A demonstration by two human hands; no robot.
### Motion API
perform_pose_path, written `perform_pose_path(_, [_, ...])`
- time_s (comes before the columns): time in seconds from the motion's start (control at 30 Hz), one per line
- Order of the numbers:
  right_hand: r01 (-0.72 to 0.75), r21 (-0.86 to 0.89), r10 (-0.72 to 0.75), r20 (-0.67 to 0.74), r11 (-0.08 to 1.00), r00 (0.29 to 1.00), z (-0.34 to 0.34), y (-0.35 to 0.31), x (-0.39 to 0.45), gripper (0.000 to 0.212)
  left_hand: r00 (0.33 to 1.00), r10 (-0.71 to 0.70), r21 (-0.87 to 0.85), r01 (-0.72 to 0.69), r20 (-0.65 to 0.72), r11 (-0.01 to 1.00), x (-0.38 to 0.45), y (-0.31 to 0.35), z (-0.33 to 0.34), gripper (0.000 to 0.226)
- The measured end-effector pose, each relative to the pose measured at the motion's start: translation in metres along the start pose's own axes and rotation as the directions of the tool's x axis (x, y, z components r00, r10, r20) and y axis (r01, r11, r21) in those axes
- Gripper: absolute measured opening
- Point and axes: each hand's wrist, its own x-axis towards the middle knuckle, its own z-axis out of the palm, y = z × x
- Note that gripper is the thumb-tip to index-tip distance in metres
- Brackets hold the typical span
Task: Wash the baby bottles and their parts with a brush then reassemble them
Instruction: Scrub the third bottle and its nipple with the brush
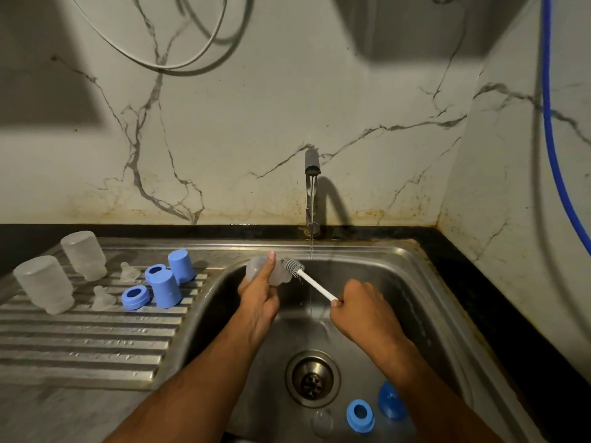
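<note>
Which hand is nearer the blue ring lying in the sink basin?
Right. The right hand, gripping the brush, is above the blue ring and slightly farther back. The left hand, holding the bottle, is farther off toward the drainboard.

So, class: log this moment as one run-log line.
left hand: holds clear plastic bottle | right hand: grips white-handled bottle brush, bristles at bottle mouth | tap: running

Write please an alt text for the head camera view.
Over a steel sink, the left hand holds a clear bottle while the right hand holds a white brush at its mouth. The tap runs; washed parts stand on the drainboard.
</note>
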Motion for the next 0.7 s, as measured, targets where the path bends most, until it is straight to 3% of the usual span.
perform_pose_path(0.13, [0.002,-0.014,-0.002,-0.013,1.000,1.000,0.001,-0.009,0.000,0.010,1.000,-0.002,0.108,0.000,0.015,0.994,-0.002,-0.005,0.003,0.060])
perform_pose_path(0.27, [-0.030,-0.017,0.030,-0.020,0.999,0.999,-0.001,-0.012,0.004,0.018,0.998,-0.014,0.216,-0.001,0.068,0.976,-0.008,-0.015,0.012,0.046])
perform_pose_path(0.43, [0.011,-0.006,-0.011,-0.023,1.000,1.000,0.000,-0.011,0.000,0.014,0.989,0.084,0.138,-0.100,0.120,0.985,-0.007,-0.005,0.010,0.068])
perform_pose_path(0.6, [0.023,0.018,-0.022,-0.033,1.000,0.999,0.000,-0.010,-0.001,0.018,0.987,0.127,0.131,-0.140,0.102,0.981,-0.001,-0.005,0.009,0.056])
perform_pose_path(0.7, [0.007,0.014,-0.007,-0.040,1.000,0.999,0.000,-0.006,-0.002,0.020,0.983,0.133,0.157,-0.153,0.127,0.976,-0.001,-0.007,0.008,0.070])
